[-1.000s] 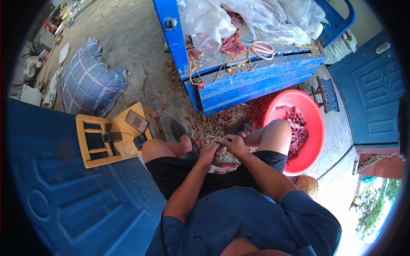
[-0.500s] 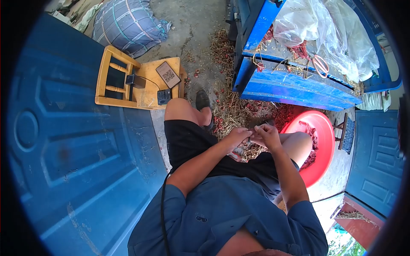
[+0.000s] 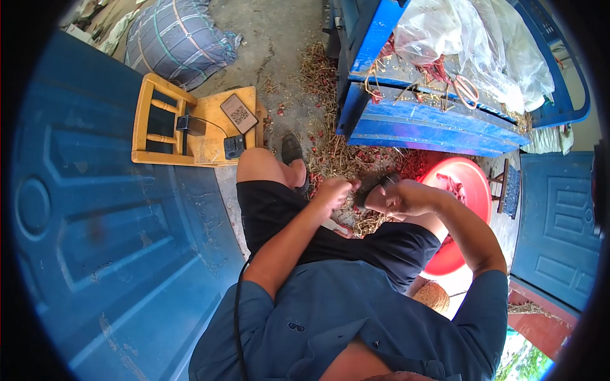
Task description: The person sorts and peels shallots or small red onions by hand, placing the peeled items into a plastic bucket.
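Note:
My left hand (image 3: 335,193) is above the lap between the knees, its fingers curled; what they hold, if anything, is too small to make out. To its right, over the right knee, my right hand (image 3: 406,198) is bent at the wrist with its fingers drawn together, and their contents are hidden. A gap separates the two hands. Below them, dry stalks and red scraps (image 3: 346,168) litter the floor. Beside the right knee stands a red basin (image 3: 480,206) with dark red pieces in it.
A wooden chair (image 3: 213,145) at the left bears a QR-code card (image 3: 239,114) and a small black device (image 3: 234,147). A blue metal cart (image 3: 426,127) at the upper right carries plastic sheeting (image 3: 473,47) and scissors (image 3: 466,93). A checked sack (image 3: 178,44) lies behind.
The hands, together before, have moved apart: my left hand slightly left, my right hand to the right with its elbow swung outward. The whole view has shifted a little.

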The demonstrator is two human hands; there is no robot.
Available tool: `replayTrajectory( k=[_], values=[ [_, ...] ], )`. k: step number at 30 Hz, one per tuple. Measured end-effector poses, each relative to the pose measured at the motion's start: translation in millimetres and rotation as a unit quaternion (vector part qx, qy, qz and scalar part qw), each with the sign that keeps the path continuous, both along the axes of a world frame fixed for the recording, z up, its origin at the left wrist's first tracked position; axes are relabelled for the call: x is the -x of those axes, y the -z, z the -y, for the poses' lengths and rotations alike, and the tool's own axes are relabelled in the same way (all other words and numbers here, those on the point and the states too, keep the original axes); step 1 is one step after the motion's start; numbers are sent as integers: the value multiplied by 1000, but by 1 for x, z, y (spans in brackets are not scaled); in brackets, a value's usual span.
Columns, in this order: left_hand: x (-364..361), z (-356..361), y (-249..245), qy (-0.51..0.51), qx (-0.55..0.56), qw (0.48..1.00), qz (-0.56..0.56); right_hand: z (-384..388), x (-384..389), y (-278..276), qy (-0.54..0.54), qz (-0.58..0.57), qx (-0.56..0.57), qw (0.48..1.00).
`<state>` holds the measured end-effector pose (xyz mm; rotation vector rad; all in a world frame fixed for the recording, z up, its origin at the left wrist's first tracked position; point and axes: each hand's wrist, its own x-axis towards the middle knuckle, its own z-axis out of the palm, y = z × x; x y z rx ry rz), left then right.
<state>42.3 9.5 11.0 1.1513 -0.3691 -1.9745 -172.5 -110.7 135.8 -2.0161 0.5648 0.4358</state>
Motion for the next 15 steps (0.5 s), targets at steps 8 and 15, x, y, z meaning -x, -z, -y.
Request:
replayTrajectory(
  k=[8, 15],
  values=[
    [4, -3, 13, -33, -2, 997, -67, -15, 29, 78, 319, 104, 88, 938],
    [10, 3, 6, -32, 1, 999, -41, -62, -7, 100, 518, 147, -209, 817]
  ],
)
